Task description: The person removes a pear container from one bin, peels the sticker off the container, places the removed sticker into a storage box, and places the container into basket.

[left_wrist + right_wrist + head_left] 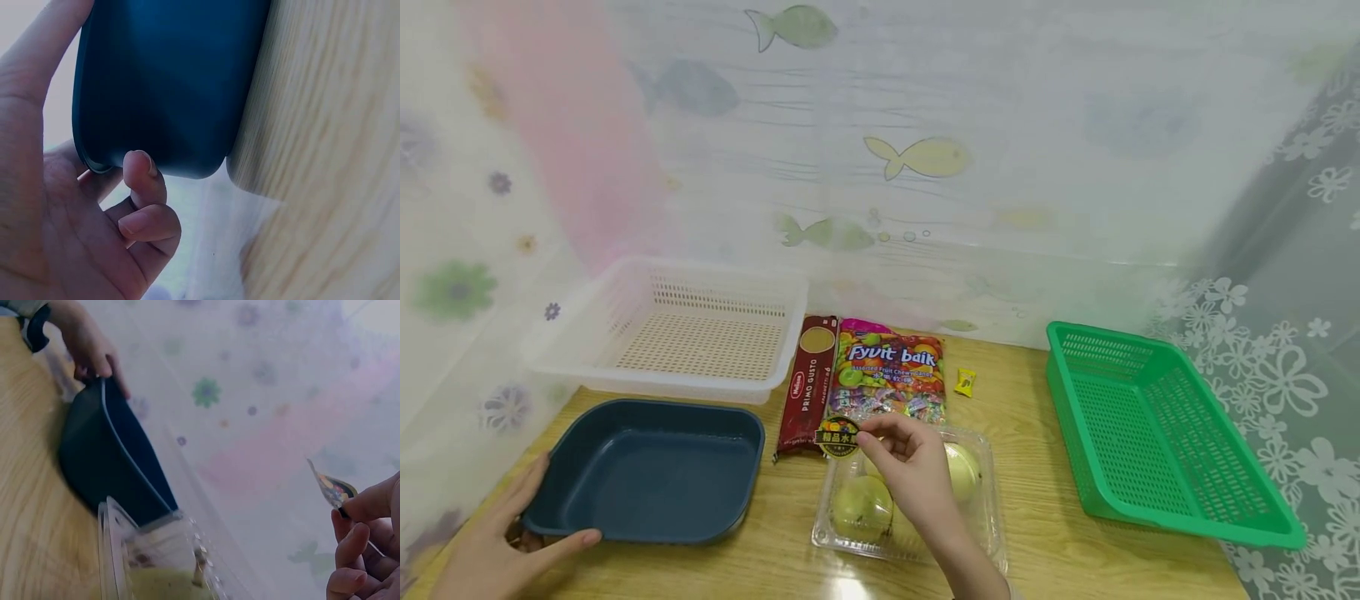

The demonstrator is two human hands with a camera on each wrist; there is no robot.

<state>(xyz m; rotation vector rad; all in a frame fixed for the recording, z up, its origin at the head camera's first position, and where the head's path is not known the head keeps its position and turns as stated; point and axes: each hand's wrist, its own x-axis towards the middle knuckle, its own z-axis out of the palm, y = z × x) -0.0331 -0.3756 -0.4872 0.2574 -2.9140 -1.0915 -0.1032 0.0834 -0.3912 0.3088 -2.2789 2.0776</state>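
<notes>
My left hand (505, 533) grips the near left corner of a dark blue plastic basin (655, 475), thumb over the rim and other fingers at the outer side. In the left wrist view some fingertips (140, 172) curl beside the basin's wall (169, 94). Between thumb and index finger, my right hand (917, 471) pinches a round black-and-gold label (837, 439), which looks bent in the right wrist view. Below that hand sits a clear plastic fruit box (822, 536) holding yellow-green round fruits (862, 504); the hand and forearm hide part of it.
A white perforated basket (700, 383) stands behind the basin. Beside it lie a dark red spaghetti pack (808, 383), a colourful candy bag (891, 367) and one small yellow wrapped candy (966, 382). A green basket (1150, 417) is at the right. Patterned curtains (1000, 192) border the wooden table (1037, 550).
</notes>
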